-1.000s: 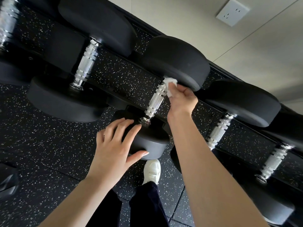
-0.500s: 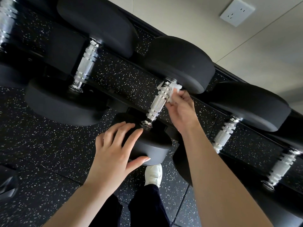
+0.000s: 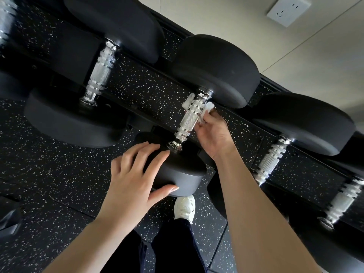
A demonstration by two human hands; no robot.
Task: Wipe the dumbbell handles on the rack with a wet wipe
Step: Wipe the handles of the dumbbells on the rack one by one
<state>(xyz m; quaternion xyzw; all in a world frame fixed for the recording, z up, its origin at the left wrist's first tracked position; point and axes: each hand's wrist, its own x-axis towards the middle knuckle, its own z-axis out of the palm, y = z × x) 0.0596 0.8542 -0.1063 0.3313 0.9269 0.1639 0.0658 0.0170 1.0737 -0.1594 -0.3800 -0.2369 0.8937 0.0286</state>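
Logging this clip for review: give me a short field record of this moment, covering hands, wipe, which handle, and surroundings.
left hand: fingers spread over the near weight head of the middle dumbbell, steadying it
right hand: pinches the wipe
wipe: white, wrapped round the far end of the handle, showing on both sides
handle: knurled chrome, middle dumbbell on the rack
other handles: left and right, untouched
floor: black speckled; white shoe below
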